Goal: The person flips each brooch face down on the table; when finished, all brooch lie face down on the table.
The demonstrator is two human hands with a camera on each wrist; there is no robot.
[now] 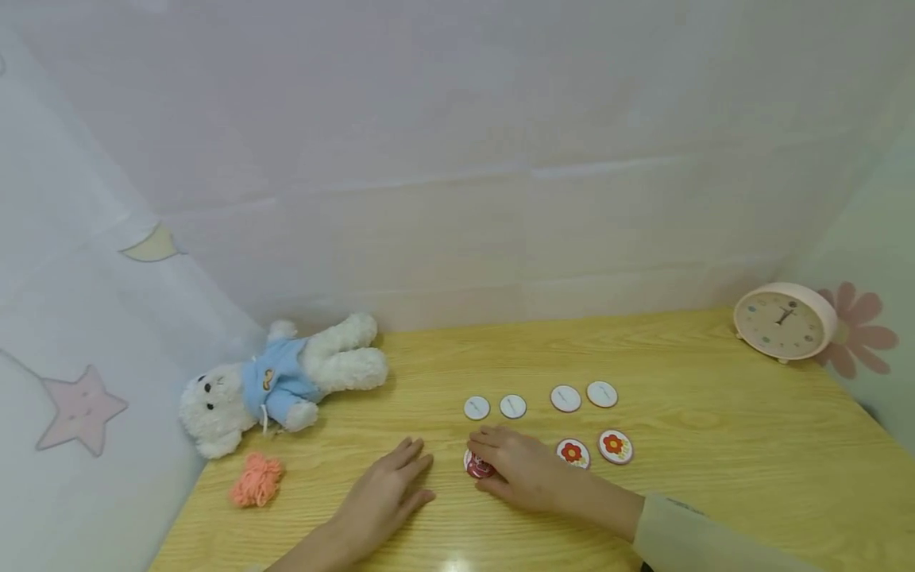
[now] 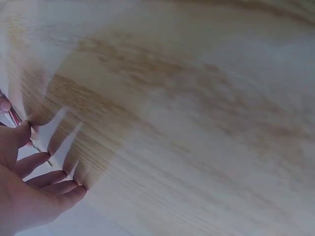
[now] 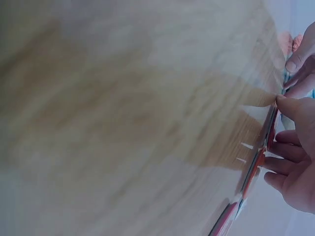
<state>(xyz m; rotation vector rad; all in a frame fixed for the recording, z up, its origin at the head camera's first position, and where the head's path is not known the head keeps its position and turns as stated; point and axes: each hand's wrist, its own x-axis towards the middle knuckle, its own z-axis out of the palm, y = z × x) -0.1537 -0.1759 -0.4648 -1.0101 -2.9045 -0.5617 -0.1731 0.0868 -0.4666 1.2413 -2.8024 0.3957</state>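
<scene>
In the head view my right hand (image 1: 525, 470) lies over a round red disc with a printed picture (image 1: 477, 465), its fingers at the far edge and the thumb at the near edge. The right wrist view shows the thumb and fingers of that hand (image 3: 298, 147) spread along thin discs lying flat on the table. To the left, my left hand (image 1: 382, 496) rests palm down on the wood, fingers extended and holding nothing. Two white discs with red flowers, one (image 1: 615, 447) fully visible and one (image 1: 573, 454) partly behind my right forearm, lie to the right.
Behind them, several discs, pale side up (image 1: 565, 398), form a row. A white plush toy in a blue top (image 1: 286, 381) lies at the back left, with a coral yarn bundle (image 1: 256, 480) before it. A pink clock (image 1: 781, 324) stands at the back right of the wooden table (image 1: 722, 413).
</scene>
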